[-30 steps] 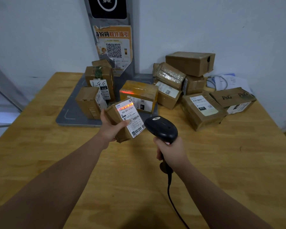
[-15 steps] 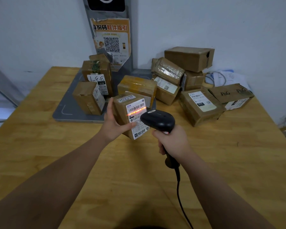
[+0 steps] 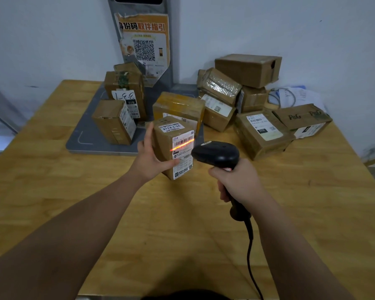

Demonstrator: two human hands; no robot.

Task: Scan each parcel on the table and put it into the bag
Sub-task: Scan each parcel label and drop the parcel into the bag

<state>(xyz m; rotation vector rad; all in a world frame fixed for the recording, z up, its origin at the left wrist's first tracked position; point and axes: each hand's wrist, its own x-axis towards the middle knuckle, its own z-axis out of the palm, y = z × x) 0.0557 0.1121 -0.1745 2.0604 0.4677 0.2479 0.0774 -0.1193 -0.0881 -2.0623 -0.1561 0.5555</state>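
At counter (image 3: 69, 198) centre, the left grip (image 3: 149, 162) grasps a small parcel (image 3: 164, 144), held upright clear of the surface with the thumb across its near face. The right grip (image 3: 239, 184) is clenched round the handle of a black scanner (image 3: 217, 151), just beside the parcel at 3 o'clock. A red scan line (image 3: 182, 145) crosses the parcel's label. Other boxes (image 3: 247, 69) lie from 11 to 2 o'clock, some on a grey platform (image 3: 85, 135).

We see a light wooden table (image 3: 74, 202) bearing a flat grey platform (image 3: 85, 137), brown cardboard parcels (image 3: 262, 137) and white papers (image 3: 301, 96).
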